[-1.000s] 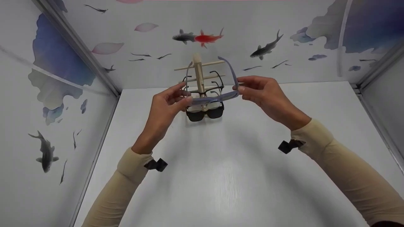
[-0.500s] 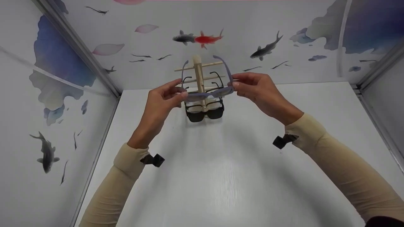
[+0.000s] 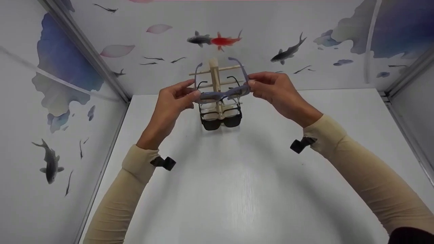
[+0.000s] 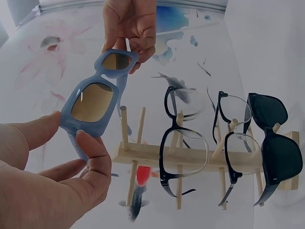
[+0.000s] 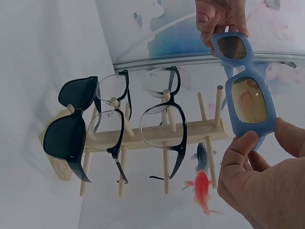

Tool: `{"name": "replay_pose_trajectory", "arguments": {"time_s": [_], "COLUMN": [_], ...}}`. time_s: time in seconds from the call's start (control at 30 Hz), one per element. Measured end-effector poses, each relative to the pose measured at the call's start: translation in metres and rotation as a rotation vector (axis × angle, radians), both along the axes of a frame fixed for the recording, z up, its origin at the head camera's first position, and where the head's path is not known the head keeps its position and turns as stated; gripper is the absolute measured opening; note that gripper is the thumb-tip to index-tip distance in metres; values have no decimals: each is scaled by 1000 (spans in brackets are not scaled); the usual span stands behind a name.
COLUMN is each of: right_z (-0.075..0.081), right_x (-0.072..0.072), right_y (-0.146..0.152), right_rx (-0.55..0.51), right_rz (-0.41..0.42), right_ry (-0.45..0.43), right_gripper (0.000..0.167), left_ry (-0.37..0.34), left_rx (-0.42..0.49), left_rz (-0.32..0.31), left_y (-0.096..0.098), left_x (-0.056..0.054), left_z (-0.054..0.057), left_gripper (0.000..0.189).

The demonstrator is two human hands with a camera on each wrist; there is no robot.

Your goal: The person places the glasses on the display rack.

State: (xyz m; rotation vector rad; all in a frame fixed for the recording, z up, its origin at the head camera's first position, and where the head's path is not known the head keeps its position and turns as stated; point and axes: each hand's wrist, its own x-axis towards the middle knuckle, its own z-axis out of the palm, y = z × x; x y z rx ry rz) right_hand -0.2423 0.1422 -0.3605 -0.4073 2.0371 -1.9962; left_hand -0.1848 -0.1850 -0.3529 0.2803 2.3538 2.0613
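Note:
A pair of blue sunglasses (image 3: 212, 97) with brownish lenses is held between both hands, temples unfolded toward the back wall. My left hand (image 3: 173, 108) pinches its left hinge corner. The opposite corner is pinched by my right hand (image 3: 279, 93). In the left wrist view the sunglasses (image 4: 93, 102) are beside the top end of a wooden eyewear rack (image 4: 143, 155), apart from its uppermost pegs. Below that level the rack carries two clear-lens eyeglasses with dark frames (image 5: 164, 114) (image 5: 114, 121) and, lowest, black sunglasses (image 5: 64, 133).
The rack's post (image 3: 214, 74) stands upright near the back wall on a white table (image 3: 220, 189). Printed panels with fish (image 3: 225, 41) and blue patches enclose the back and sides. Metal strips (image 3: 115, 78) run along the corners.
Both hands have carried the blue sunglasses toward the back wall and slightly left, up along the rack in the head view. The other eyewear stays on the rack.

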Motion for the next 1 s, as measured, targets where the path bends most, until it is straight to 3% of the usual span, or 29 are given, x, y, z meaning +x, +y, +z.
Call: {"name": "replay_pose_trajectory", "arguments": {"time_s": [0.57,1.0], "right_z": [3,-4], "right_x": [-18,-28], "right_y": [-16,-22], "right_rx": [-54,-59], "right_rz": [-48,-61], "right_ry": [-51,-78], "right_gripper": [40,41], "left_ry": [-75,-149], "left_rx": [-39,7], "left_rz": [38,60], "left_y": [-10,-12], "left_x": [-29,-40], "left_z": [4,-4], "left_gripper": [55,52]}}
